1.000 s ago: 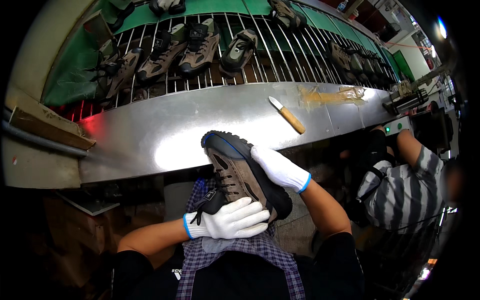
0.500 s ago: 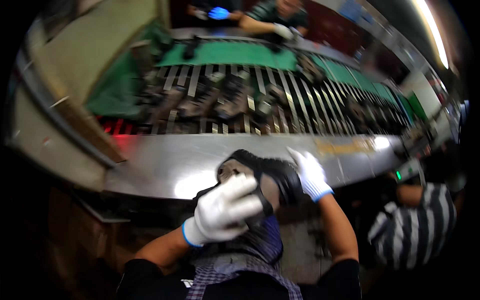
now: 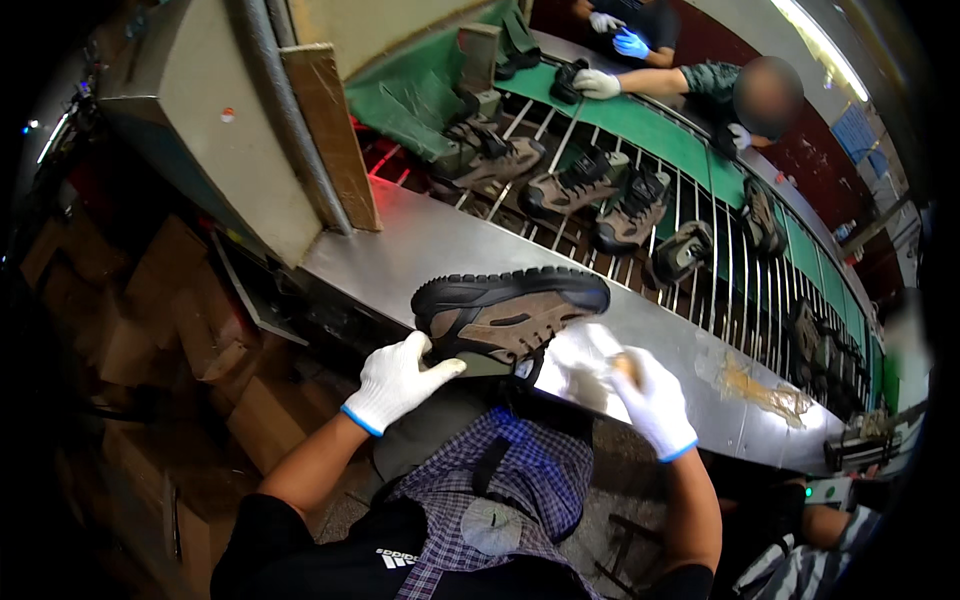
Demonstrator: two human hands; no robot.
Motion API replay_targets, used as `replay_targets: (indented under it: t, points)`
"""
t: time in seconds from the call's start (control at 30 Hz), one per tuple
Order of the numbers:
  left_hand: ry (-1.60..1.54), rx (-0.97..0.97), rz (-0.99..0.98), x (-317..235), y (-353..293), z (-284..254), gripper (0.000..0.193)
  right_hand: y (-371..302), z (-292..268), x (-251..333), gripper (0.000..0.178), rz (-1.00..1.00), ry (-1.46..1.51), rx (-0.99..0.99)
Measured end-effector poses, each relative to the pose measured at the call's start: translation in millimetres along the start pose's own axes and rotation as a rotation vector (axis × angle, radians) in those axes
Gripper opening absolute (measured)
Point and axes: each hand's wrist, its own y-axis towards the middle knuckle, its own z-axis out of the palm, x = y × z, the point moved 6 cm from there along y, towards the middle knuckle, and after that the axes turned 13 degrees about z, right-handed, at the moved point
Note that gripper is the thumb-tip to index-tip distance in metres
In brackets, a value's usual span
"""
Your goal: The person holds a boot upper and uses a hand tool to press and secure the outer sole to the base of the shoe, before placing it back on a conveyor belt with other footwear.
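Observation:
A brown and black lace-up shoe (image 3: 500,325) is held above the metal ledge, its side facing me and its ridged black sole upward. My left hand (image 3: 400,385), in a white glove, grips it low at the left, by the heel and collar. A pale grey-green piece (image 3: 482,364) shows at the shoe's opening. My right hand (image 3: 650,395), also gloved in white, is closed just right of the shoe's laces. Between its fingers is a tan piece (image 3: 628,366), with a white smear beside it; motion blur hides what it is.
Ahead, a metal ledge (image 3: 360,270) borders a conveyor of metal bars (image 3: 500,200) carrying several similar shoes (image 3: 575,185). A machine housing (image 3: 225,130) stands left, above cardboard boxes (image 3: 200,330). Across the line, a co-worker's gloved hand (image 3: 597,84) touches a dark shoe (image 3: 568,80).
The shoe has turned sole upward. My left hand has moved onto its heel end; my right hand has shifted slightly right and lower, and closed. The view has swung left.

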Motion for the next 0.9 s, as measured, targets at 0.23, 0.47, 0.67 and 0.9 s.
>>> replay_targets:
  t: [0.23,0.47,0.67,0.9]
  points:
    - [0.127,-0.282,0.691,-91,48,-51,0.071,25,-11,90,0.037,-0.229,-0.403,0.038]
    - [0.108,0.315,0.504,-64,130,21,0.096,13,27,160,0.034,-0.481,-0.404,-0.062]
    - [0.101,0.293,0.636,-71,125,10,0.1,23,4,133,0.031,-0.227,-0.247,0.061]
    - [0.122,0.325,0.646,-77,130,9,0.098,35,45,114,0.038,-0.299,-0.289,0.208]
